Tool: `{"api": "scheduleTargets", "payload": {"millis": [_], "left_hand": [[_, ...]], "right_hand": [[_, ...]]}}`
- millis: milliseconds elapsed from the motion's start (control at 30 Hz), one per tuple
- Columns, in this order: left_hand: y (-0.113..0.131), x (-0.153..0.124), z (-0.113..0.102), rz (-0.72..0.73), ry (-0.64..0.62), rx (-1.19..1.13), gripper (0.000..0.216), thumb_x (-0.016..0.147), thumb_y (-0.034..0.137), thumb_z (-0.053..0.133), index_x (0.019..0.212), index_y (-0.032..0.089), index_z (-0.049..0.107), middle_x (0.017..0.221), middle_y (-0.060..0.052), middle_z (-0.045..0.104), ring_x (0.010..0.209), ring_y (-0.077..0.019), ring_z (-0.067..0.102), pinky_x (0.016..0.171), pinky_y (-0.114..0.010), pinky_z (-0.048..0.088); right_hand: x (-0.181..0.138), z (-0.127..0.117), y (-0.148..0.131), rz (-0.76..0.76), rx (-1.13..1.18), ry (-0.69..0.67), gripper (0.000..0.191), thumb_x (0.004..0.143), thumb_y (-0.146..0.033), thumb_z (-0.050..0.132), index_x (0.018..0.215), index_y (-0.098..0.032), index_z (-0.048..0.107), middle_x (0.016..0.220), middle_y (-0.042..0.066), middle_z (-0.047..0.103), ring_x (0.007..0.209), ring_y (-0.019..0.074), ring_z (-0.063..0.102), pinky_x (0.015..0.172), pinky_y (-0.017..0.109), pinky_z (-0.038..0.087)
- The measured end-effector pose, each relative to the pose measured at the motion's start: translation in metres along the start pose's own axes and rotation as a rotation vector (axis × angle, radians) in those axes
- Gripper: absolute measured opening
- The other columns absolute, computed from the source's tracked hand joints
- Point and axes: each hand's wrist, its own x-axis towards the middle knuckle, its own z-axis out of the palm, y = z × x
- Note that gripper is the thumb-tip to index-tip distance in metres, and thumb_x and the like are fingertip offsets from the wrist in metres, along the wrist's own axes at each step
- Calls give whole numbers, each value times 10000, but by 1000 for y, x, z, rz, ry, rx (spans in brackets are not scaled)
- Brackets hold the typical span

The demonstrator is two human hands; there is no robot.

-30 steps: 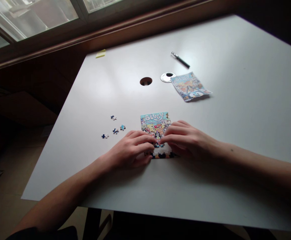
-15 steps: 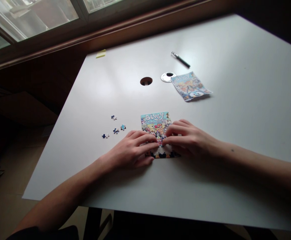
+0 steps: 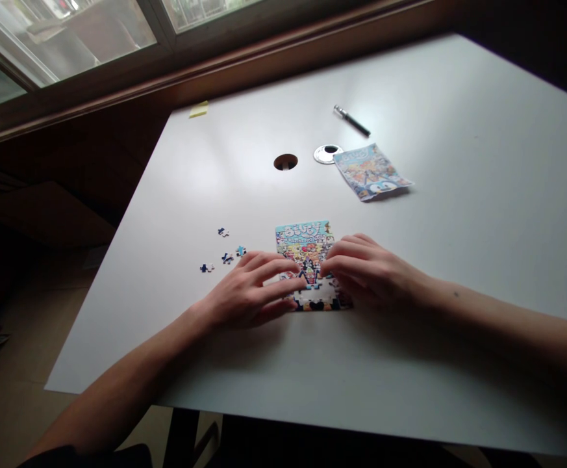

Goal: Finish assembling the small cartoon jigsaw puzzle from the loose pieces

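Observation:
A small colourful jigsaw puzzle (image 3: 306, 244) lies flat on the white table (image 3: 458, 214) in front of me, with a bare white gap (image 3: 318, 296) near its lower edge. My left hand (image 3: 247, 296) rests on its left side, fingers stretched out and pressing the pieces. My right hand (image 3: 368, 273) lies on its right side, fingers extended flat toward the middle. The fingertips of both hands nearly meet over the puzzle. Several loose puzzle pieces (image 3: 223, 253) lie to the left of my left hand.
A printed puzzle bag (image 3: 371, 172) lies further back on the right. Beside it are a round cable hole (image 3: 286, 162), its silver cap (image 3: 327, 153) and a black pen (image 3: 351, 120). A yellow sticky note (image 3: 198, 109) sits at the far left corner, below a window.
My left fingers have straightened and spread a little on the puzzle. Both hands stay on it, and the white gap near the lower edge shows again.

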Motion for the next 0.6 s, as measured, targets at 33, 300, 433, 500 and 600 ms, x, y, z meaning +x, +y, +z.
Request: {"api": "scheduleTargets", "payload": {"millis": [33, 300, 433, 500, 600], "left_hand": [[-7, -3, -6, -31, 28, 31, 250, 929, 259, 635, 1178, 240, 629, 1159, -65, 690, 1090, -225, 600, 945, -384, 456], [-83, -42, -57, -479, 146, 270, 140, 910, 187, 564, 945, 206, 698, 924, -47, 694, 901, -214, 602, 858, -361, 497], [-85, -45, -59, -499, 40, 207, 164, 912, 199, 549, 975, 196, 700, 970, -50, 691, 932, -207, 619, 858, -340, 500], [-81, -44, -59, -492, 12, 171, 159, 916, 198, 547, 962, 193, 699, 961, -48, 689, 919, -198, 624, 841, -326, 498], [-75, -41, -61, -490, -7, 143, 145, 917, 201, 559, 930, 192, 703, 953, -50, 685, 911, -193, 620, 820, -318, 493]], "right_hand": [[0, 0, 0, 22, 21, 18, 200, 897, -77, 502, 1028, -208, 576, 900, 61, 616, 826, 185, 536, 808, 333, 425], [0, 0, 3, 120, 131, 75, 148, 840, -90, 532, 892, -218, 478, 796, 22, 557, 741, 176, 512, 748, 308, 433], [-1, 0, 2, 132, 113, 68, 134, 847, -103, 536, 880, -219, 478, 792, 25, 565, 738, 178, 509, 743, 307, 430], [-2, 0, 3, 133, 107, 79, 131, 854, -106, 535, 879, -220, 475, 787, 23, 565, 738, 177, 504, 742, 305, 428], [-3, 0, 3, 132, 108, 78, 133, 862, -107, 533, 890, -220, 469, 794, 21, 560, 748, 175, 495, 751, 303, 427]]}}
